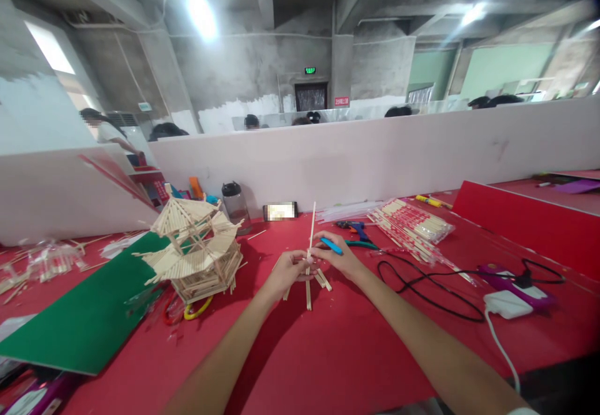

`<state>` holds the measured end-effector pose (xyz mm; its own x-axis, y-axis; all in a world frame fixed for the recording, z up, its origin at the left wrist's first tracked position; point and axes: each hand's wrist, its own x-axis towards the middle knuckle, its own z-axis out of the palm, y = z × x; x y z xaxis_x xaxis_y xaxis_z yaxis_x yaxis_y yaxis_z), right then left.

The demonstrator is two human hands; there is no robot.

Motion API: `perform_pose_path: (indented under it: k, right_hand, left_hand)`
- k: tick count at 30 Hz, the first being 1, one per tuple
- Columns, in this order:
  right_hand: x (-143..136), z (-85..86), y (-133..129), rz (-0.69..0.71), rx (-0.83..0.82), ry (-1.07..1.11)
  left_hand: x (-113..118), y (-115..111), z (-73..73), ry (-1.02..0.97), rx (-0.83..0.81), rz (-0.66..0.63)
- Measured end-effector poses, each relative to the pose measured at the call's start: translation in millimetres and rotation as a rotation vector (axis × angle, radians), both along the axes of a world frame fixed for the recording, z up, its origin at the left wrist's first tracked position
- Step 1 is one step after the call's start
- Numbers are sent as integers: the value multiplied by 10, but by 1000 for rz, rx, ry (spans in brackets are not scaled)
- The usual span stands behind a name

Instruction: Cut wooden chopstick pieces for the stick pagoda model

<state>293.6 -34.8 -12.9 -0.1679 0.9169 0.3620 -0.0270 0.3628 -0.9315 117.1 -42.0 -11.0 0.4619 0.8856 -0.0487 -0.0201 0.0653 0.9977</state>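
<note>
My left hand (296, 267) pinches a thin pale wooden stick (312, 222) that stands nearly upright above the table. Close beside it, my right hand (341, 257) is closed around a slim bright blue pen-like tool (332, 245); its fingertips meet the stick, and the tool's tip is hidden. Under and in front of the hands lie several short wooden sticks (323, 279) on the red tabletop (300, 359). To the left stands a pavilion model (206, 259) built of such sticks, with tiered roofs.
A glue gun (359, 229), bagged sticks (417, 227) and a looping black cable (435, 305) to a purple power strip (520, 287) occupy the right. At left lies a green board (89, 315). A bottle (234, 205) and phone (280, 210) stand before the white partition (375, 159); people are beyond.
</note>
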Motion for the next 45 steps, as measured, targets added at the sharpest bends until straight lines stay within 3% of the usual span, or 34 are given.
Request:
perform_pose_path:
  k: [29, 38, 45]
  right_hand:
    - [25, -40, 46, 2, 5, -54]
    - [15, -133, 111, -54, 115, -85]
    - [-10, -126, 87, -117, 172, -128]
  left_hand:
    - [42, -5, -44, -42, -63, 39]
    - [37, 33, -97, -71, -61, 41]
    - [48, 11, -51, -72, -58, 69]
